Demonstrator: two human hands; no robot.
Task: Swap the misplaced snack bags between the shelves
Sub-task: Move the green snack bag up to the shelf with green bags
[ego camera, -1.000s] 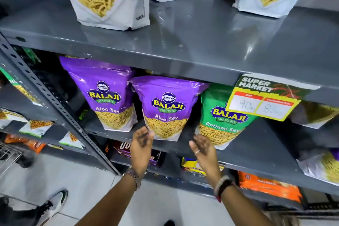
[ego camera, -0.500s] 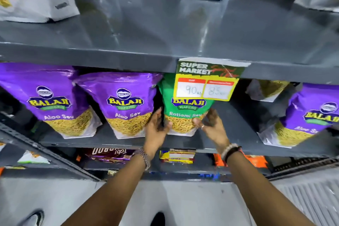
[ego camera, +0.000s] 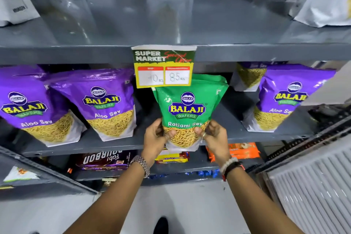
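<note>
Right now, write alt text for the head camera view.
Both hands, left hand and right hand, grip the bottom of a green Ratlami Sev bag in front of a grey metal shelf. Purple Aloo Sev bags stand either side, beneath a yellow price tag.

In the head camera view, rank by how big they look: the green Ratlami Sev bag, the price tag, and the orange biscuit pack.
1. green Ratlami Sev bag, though held nearer the camera
2. price tag
3. orange biscuit pack, partly hidden

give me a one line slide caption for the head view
Both hands, left hand and right hand, grip a green Ratlami Sev bag among purple Aloo Sev bags.
</note>
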